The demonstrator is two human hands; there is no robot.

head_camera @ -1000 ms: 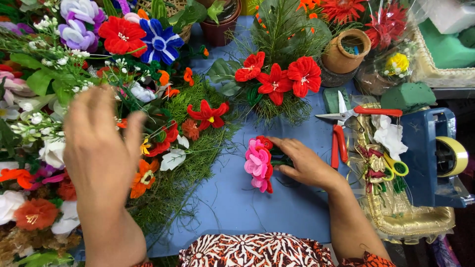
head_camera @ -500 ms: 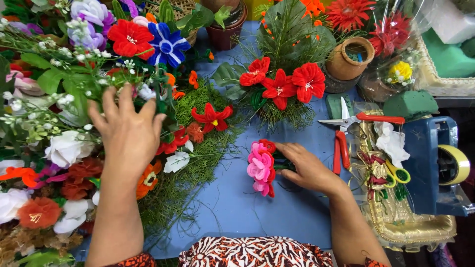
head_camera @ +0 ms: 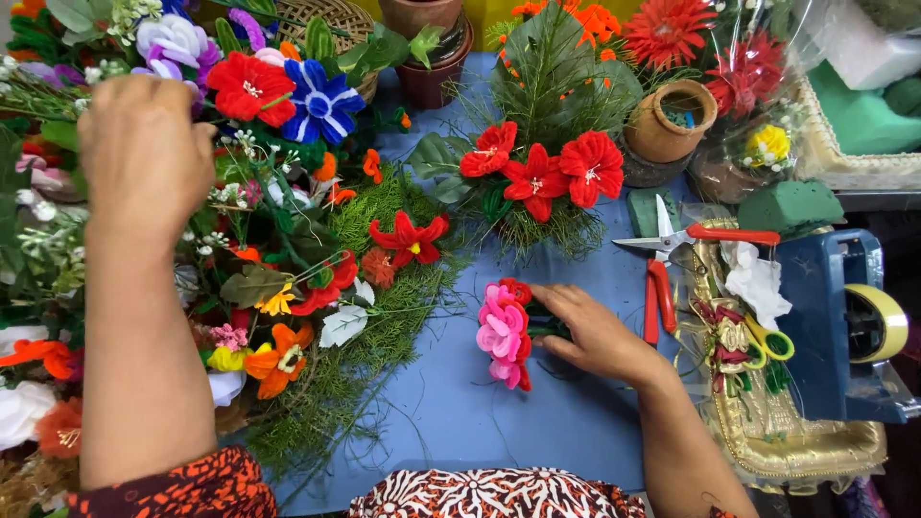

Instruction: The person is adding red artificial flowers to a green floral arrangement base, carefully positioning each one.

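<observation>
Right hand (head_camera: 597,336) clenched around the stems of a small pink-and-red flower bunch (head_camera: 505,333), laid flat on the blue desk (head_camera: 460,412). Bunch gathered, apparently not yet bound; red-handled scissors (head_camera: 672,251) and tape dispenser (head_camera: 844,321) untouched to the right. Left hand (head_camera: 144,158) raised over the heap of artificial flowers (head_camera: 278,221), seen from the back only; grip impossible to tell. Stems hidden under the right palm.

Bright, even overhead light; colours saturated. Shadows soft, faint, under right hand (head_camera: 597,336) on blue table cover (head_camera: 451,412). Glare on clear plastic wrap (head_camera: 767,67) at upper right. Raised left hand (head_camera: 144,153) slightly soft, close to lens. Mild wide-angle bending at frame edges. Centre sharp.
</observation>
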